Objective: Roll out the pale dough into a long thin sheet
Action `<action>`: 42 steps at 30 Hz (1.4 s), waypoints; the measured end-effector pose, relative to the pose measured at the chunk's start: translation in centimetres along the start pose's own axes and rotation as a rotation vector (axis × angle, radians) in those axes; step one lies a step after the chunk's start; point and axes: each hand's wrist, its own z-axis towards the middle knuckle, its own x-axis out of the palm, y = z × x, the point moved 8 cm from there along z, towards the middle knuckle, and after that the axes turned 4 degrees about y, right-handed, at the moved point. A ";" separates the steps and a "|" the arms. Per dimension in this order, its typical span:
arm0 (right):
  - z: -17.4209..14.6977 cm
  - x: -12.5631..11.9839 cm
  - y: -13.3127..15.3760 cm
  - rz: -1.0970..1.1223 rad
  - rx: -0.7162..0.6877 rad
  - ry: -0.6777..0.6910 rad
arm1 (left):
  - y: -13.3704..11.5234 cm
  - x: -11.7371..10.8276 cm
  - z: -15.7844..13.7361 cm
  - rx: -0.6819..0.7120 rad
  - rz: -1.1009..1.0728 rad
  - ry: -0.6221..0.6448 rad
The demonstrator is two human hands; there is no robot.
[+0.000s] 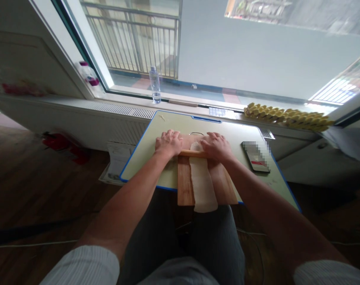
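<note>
A wooden rolling pin lies crosswise over a long pale strip of dough. My left hand is closed over its left end, the fingers pointing away from me. Over the right end my right hand is closed in the same way. Beneath the dough is a wooden cutting board, which sticks out past the near table edge. The dough's near end hangs over the board's front edge. Its far end shows beyond the pin, between my hands. Both ends of the pin are hidden by my hands.
The small cream table has a blue rim. A phone lies on its right side. On the windowsill stand a clear water bottle, another bottle and yellow egg trays. A red object is on the floor at left.
</note>
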 end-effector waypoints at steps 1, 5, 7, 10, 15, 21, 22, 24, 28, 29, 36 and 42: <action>-0.3 0.3 0.2 -0.010 -0.032 0.031 | 0.0 0.0 -0.3 0.004 0.005 0.000; -1.6 0.9 -0.3 0.059 0.071 0.095 | -0.2 0.0 -2.1 0.013 0.012 -0.032; -2.4 0.9 -0.5 0.083 0.133 0.102 | -0.2 0.0 -3.2 0.003 0.006 -0.049; -3.5 0.9 0.0 0.073 0.134 0.122 | -0.2 0.0 -4.8 -0.011 0.004 -0.071; -4.9 0.4 0.7 0.045 0.132 0.124 | -0.3 0.1 -6.3 0.002 0.005 -0.103; -5.0 0.1 0.9 0.013 0.123 0.101 | -0.2 0.3 -5.9 -0.001 0.018 -0.120; -4.8 0.2 0.8 0.018 0.121 0.093 | -0.2 0.3 -5.7 -0.002 0.017 -0.120; -4.4 0.2 0.6 0.034 0.121 0.073 | -0.2 0.3 -5.1 -0.009 0.011 -0.106; -3.5 0.1 0.4 0.063 0.105 0.035 | 0.0 0.4 -3.9 -0.026 -0.012 -0.074; -3.2 0.0 0.3 0.064 0.100 0.025 | 0.0 0.4 -3.6 -0.027 -0.017 -0.072; -1.7 -0.2 0.3 0.038 0.044 -0.005 | 0.0 0.5 -1.7 -0.011 -0.012 -0.034; -1.1 -1.0 0.3 0.036 0.042 -0.066 | 0.1 0.4 -0.6 -0.007 0.000 -0.008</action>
